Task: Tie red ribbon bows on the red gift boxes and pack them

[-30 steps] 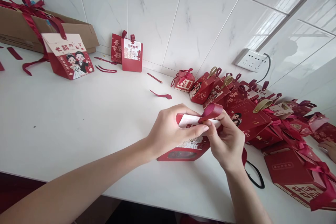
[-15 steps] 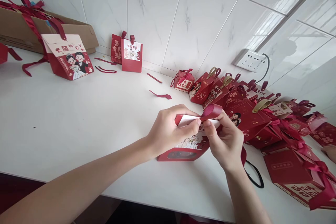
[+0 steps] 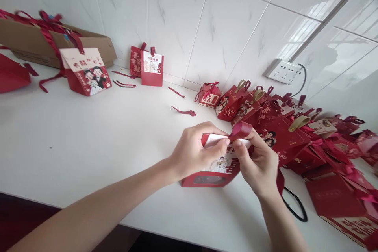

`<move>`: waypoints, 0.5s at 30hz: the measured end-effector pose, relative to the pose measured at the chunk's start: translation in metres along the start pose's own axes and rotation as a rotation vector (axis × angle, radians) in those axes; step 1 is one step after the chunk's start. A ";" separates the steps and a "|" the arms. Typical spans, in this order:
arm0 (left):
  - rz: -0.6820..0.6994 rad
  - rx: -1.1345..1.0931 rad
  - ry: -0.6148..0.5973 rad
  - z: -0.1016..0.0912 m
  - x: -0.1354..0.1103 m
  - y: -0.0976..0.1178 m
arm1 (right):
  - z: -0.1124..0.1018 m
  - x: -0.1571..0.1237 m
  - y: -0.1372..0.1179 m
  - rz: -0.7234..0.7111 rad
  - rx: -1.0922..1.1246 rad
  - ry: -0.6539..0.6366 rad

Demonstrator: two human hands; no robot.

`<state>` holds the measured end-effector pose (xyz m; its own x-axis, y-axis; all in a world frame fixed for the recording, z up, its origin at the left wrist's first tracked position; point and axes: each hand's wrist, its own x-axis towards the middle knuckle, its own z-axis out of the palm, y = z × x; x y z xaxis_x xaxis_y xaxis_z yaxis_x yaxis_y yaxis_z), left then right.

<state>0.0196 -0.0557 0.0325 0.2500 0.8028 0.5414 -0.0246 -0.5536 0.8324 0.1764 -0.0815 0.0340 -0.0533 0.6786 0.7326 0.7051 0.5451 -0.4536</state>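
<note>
A red and white gift box (image 3: pixel 220 167) with a bridal couple printed on its front and an oval window stands upright on the white table (image 3: pixel 97 153). My left hand (image 3: pixel 203 149) pinches the box's top edge from the left, thumb in front. On the right side, my right hand (image 3: pixel 256 157) grips the same top edge, its thumb beside the left one. Between the two hands a dark red strap handle (image 3: pixel 240 130) loops up from the top. How the strap is fastened is hidden by my fingers.
Finished-looking red gift boxes (image 3: pixel 280 138) crowd the right side. A cardboard carton (image 3: pixel 97 45) with ribbons, a couple-printed box (image 3: pixel 88 73) and two upright boxes (image 3: pixel 152 69) stand at the back left. Loose straps (image 3: pixel 183 111) lie mid-table; a black loop (image 3: pixel 298 204) lies right.
The whole view has shifted slightly, so things appear a little lower and further right. Both hands keep the same hold on the box top.
</note>
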 end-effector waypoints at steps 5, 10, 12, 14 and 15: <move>-0.039 -0.043 0.010 0.003 -0.002 -0.002 | 0.006 -0.003 0.004 -0.063 0.020 0.076; -0.041 -0.104 0.061 0.006 -0.003 -0.002 | 0.010 -0.005 0.009 -0.070 0.027 0.120; -0.076 -0.146 0.077 0.008 -0.004 -0.002 | 0.011 -0.005 0.012 -0.021 0.051 0.148; -0.113 -0.179 0.084 0.010 -0.005 -0.003 | 0.013 -0.006 0.014 0.092 0.092 0.185; -0.132 -0.199 0.082 0.010 -0.005 -0.003 | 0.015 -0.006 0.016 0.173 0.117 0.239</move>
<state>0.0285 -0.0603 0.0256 0.1844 0.8850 0.4275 -0.1891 -0.3949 0.8990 0.1773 -0.0697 0.0148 0.2379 0.6391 0.7314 0.6019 0.4940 -0.6274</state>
